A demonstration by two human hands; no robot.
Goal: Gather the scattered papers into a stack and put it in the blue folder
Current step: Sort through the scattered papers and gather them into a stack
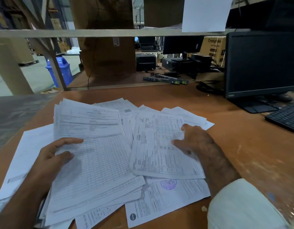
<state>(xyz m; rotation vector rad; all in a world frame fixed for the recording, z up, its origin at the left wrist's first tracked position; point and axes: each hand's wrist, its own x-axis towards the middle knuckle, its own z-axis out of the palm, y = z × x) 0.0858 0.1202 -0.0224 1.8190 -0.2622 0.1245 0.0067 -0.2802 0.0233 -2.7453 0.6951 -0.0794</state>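
A thick stack of printed forms [96, 156] lies on the left of the wooden desk [242, 154]. My left hand [52, 157] holds its left edge, thumb and forefinger on the top sheet. A single table-printed sheet [159, 146] lies tilted to the right of the stack, and my right hand [194, 139] grips its right side with curled fingers. More loose papers [167, 199] are spread beneath and behind, one bearing a purple stamp. No blue folder is visible.
A black monitor [262, 63] and keyboard [285, 118] stand at the right of the desk. A metal shelf rail [110, 33] with cardboard boxes crosses above. A blue bin [62, 70] stands on the floor at the left.
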